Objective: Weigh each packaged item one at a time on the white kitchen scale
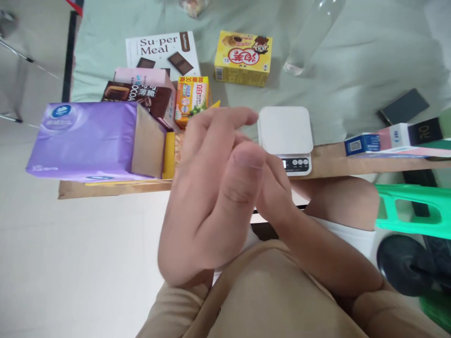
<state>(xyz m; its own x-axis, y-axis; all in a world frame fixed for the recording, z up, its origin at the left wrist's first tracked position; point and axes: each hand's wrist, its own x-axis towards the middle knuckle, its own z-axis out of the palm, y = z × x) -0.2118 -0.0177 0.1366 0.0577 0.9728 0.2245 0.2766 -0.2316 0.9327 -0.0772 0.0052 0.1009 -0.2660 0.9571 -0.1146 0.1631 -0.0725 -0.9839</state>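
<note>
Head view: we find the kitchen scale (285,134) on the table (331,162), just beyond the right hand (274,190), judge it light, stiff and best gripped by its sides, note the left hand (214,197) with fingers bent close together, and cannot tell the right's.

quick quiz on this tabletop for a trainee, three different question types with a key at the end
1. True or false: the clear bottle is to the right of the yellow box.
2. Which words are printed in large letters on the white box? A) Green Tea B) Su-per Meal C) Rice Cake
3. Which of the camera wearer's hands partly hides the other?

Key
1. True.
2. B.
3. The left hand, which is in front of part of the right hand.
</note>
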